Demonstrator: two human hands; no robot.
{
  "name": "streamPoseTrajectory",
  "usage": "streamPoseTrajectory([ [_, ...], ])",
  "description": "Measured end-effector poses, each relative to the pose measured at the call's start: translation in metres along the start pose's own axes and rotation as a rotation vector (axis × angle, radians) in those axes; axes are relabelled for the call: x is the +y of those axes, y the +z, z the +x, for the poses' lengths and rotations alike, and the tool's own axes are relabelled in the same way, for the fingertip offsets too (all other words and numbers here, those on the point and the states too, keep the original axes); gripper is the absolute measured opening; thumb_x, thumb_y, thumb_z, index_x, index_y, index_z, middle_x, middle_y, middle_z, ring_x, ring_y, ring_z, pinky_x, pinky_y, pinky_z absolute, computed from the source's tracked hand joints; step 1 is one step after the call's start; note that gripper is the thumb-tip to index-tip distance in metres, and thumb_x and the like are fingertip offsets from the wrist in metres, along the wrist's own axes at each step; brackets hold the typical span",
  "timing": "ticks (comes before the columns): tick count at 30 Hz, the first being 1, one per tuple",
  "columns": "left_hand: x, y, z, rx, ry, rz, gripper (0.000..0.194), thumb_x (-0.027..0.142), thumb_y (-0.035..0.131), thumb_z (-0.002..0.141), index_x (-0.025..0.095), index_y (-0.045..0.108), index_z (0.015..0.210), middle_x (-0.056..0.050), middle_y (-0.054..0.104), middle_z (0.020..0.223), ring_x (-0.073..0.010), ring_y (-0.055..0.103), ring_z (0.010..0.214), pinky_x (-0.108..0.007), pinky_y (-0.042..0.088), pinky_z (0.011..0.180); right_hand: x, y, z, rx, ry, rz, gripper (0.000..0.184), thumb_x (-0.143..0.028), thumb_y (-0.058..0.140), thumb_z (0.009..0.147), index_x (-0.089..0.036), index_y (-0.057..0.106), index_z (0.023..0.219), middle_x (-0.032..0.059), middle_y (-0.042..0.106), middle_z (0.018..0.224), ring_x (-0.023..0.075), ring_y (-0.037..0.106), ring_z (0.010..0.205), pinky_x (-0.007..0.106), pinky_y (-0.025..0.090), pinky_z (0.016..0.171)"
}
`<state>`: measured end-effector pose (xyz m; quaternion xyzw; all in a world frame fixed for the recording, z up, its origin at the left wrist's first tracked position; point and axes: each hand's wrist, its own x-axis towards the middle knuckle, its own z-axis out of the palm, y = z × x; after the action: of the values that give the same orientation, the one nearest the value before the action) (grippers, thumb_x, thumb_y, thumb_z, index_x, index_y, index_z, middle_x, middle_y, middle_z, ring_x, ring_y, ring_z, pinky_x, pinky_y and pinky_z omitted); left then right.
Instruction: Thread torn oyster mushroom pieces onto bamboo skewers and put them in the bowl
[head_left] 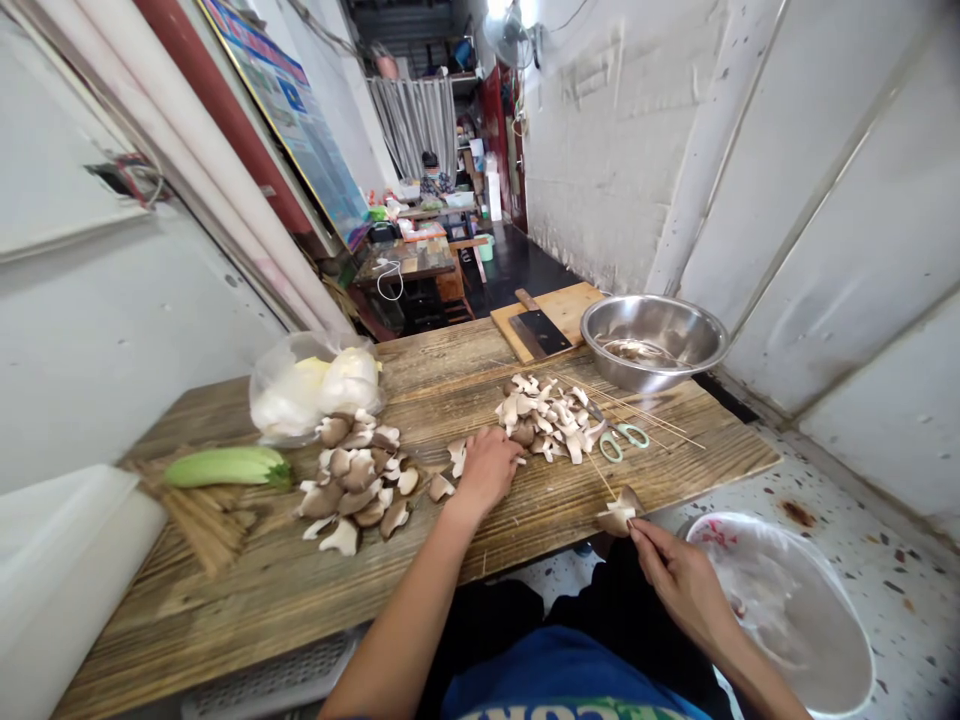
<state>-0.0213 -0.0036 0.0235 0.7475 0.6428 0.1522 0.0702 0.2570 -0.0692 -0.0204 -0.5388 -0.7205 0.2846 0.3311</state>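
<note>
Pale walls enclose a long, narrow room where one person (436,183) sits at the far end beyond a smaller table (420,258). One wooden table (431,365) stretches across the foreground, bearing two heaps of cut mushrooms: a left heap (358,482) and a right heap (555,415), their pieces overlapping too much to count. Two loose pieces (441,487) lie between the heaps, beside the left hand (487,468). That hand rests palm down, its fingers bent at the right heap's near left edge; whether they grip anything I cannot tell.

At the table's near right edge, the right hand (675,570) has thumb and forefinger pinched together on one held mushroom (619,512). One thin skewer (601,476) runs out of it, its long axis slanting away from the wearer and leftward, the free end pointing to the right heap.

Beyond lie one pair of green-handled scissors (624,440), several loose skewers (656,412), one cleaver (544,333) on one cutting board (579,303), and one steel bowl (654,378). On the left are one green gourd (225,467), lying sideways across a bundle of sticks (206,525), and one clear bag (281,405) with pale contents. One lined bin (832,640) stands on the floor, right.
</note>
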Motion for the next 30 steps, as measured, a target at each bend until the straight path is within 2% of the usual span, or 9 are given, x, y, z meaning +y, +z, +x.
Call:
streamPoseTrajectory([
  [3,-0.005,0.004,0.001,0.06,0.014,-0.161,0.013,0.023,0.059,0.076,0.022,0.07,0.082,-0.007,0.059,0.09,-0.0229,0.049,0.095,-0.038,0.035,0.085,-0.002,0.002,0.0,-0.015,-0.012,0.007,0.039,-0.041,0.041,0.09,-0.016,0.068,0.101,0.0059,0.07,0.067,0.0204,0.066,0.061,0.025,0.051,0.051],
  [5,-0.005,0.005,0.0,0.137,-0.019,-0.382,0.013,0.025,0.059,0.075,0.021,0.068,0.083,-0.005,0.06,0.086,-0.0192,0.052,0.087,-0.034,0.039,0.081,-0.006,0.005,0.001,-0.035,-0.022,0.007,0.039,-0.04,0.04,0.09,-0.016,0.069,0.1,0.0062,0.071,0.069,0.0208,0.067,0.064,0.025,0.052,0.053],
  [8,0.001,0.005,-0.004,0.21,-0.201,-0.815,0.014,0.027,0.06,0.073,0.018,0.063,0.084,-0.001,0.059,0.074,-0.0131,0.054,0.069,-0.026,0.042,0.068,-0.017,0.011,0.001,-0.074,-0.052,0.024,0.038,-0.038,0.038,0.091,-0.016,0.068,0.1,0.0073,0.072,0.077,0.0207,0.067,0.069,0.026,0.053,0.06],
  [10,0.006,0.003,-0.008,0.216,-0.325,-1.068,0.017,0.027,0.063,0.07,0.017,0.059,0.082,0.0,0.058,0.071,-0.0107,0.054,0.064,-0.023,0.042,0.061,-0.026,0.014,0.002,-0.111,-0.076,0.051,0.037,-0.037,0.037,0.092,-0.016,0.067,0.098,0.008,0.072,0.083,0.0202,0.067,0.072,0.026,0.052,0.065],
  [14,0.012,-0.003,-0.014,0.203,-0.47,-1.374,0.026,0.029,0.07,0.064,0.016,0.054,0.08,-0.001,0.062,0.072,-0.0095,0.057,0.062,-0.022,0.045,0.061,-0.04,0.019,0.002,-0.176,-0.123,0.091,0.034,-0.034,0.037,0.093,-0.017,0.066,0.095,0.0069,0.07,0.081,0.0181,0.065,0.069,0.023,0.05,0.065],
  [20,0.012,-0.009,-0.019,0.264,-0.553,-1.565,0.032,0.027,0.074,0.058,0.016,0.051,0.077,-0.003,0.066,0.076,-0.0092,0.06,0.066,-0.023,0.048,0.066,-0.046,0.024,0.004,-0.185,-0.154,0.096,0.031,-0.031,0.037,0.093,-0.017,0.065,0.093,0.0061,0.069,0.08,0.0175,0.065,0.071,0.022,0.049,0.066],
  [27,0.022,-0.005,-0.029,0.227,-0.553,-1.598,0.032,0.028,0.076,0.058,0.015,0.052,0.073,0.002,0.06,0.067,-0.0071,0.056,0.06,-0.021,0.044,0.06,-0.057,0.028,0.009,-0.167,-0.152,0.113,0.032,-0.031,0.036,0.093,-0.017,0.065,0.096,0.0059,0.069,0.08,0.0164,0.063,0.067,0.023,0.047,0.064],
  [30,0.029,-0.003,-0.034,0.204,-0.548,-1.657,0.031,0.025,0.078,0.057,0.014,0.054,0.073,0.001,0.06,0.067,-0.0072,0.056,0.062,-0.02,0.043,0.062,-0.059,0.032,0.012,-0.154,-0.159,0.126,0.031,-0.031,0.037,0.093,-0.017,0.065,0.091,0.005,0.068,0.076,0.016,0.062,0.065,0.022,0.046,0.063],
])
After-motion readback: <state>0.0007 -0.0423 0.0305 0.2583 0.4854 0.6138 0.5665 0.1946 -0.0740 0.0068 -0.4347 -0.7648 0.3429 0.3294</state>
